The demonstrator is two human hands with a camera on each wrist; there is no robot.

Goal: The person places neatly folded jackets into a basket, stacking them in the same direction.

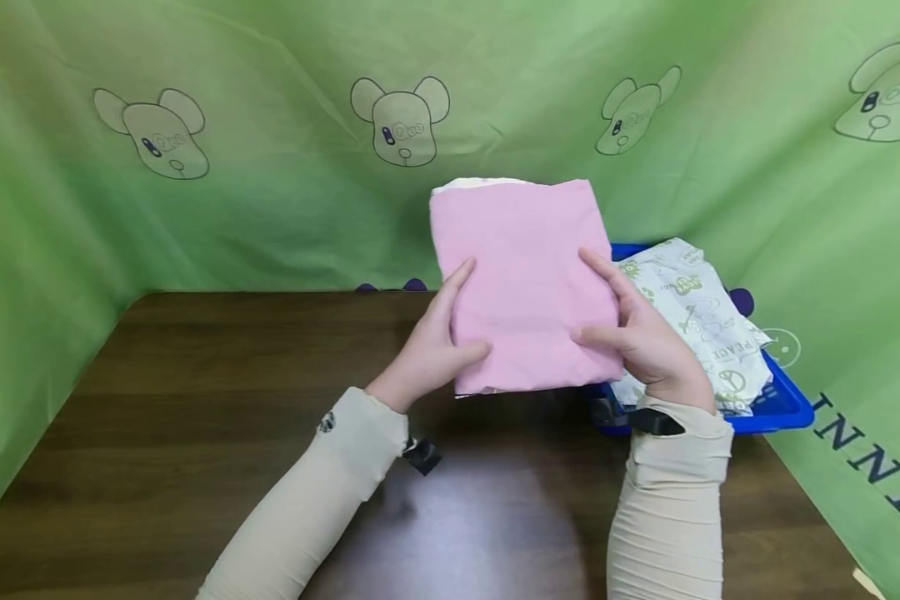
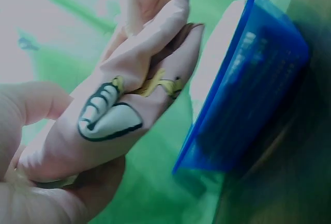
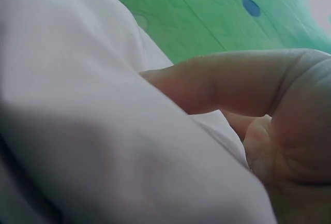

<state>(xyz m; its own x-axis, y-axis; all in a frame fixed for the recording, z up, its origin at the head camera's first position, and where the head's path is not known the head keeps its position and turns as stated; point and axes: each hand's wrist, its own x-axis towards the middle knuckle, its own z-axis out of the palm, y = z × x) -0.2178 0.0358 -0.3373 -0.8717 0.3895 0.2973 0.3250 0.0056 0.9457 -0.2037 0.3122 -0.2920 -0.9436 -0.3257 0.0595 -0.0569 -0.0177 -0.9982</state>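
A folded pink cloth (image 1: 525, 283) is held up over the table between both hands, its plain face toward the head camera and a white edge showing at the top left. My left hand (image 1: 437, 333) grips its left side, with the thumb on the front face. From the right side, my right hand (image 1: 656, 342) holds it the same way, thumb and a finger on the front. In the left wrist view the cloth's lower folds (image 2: 108, 110) carry a black, white and yellow print. Pale fabric fills much of the right wrist view, pinched at its edge.
Behind the right hand, a blue plastic basket (image 1: 795, 414) stands on the dark wooden table (image 1: 217, 375). White cloth with green print (image 1: 708, 321) lies in it and hangs over its rim. A green curtain (image 1: 285, 208) with mouse drawings encloses the back and sides.
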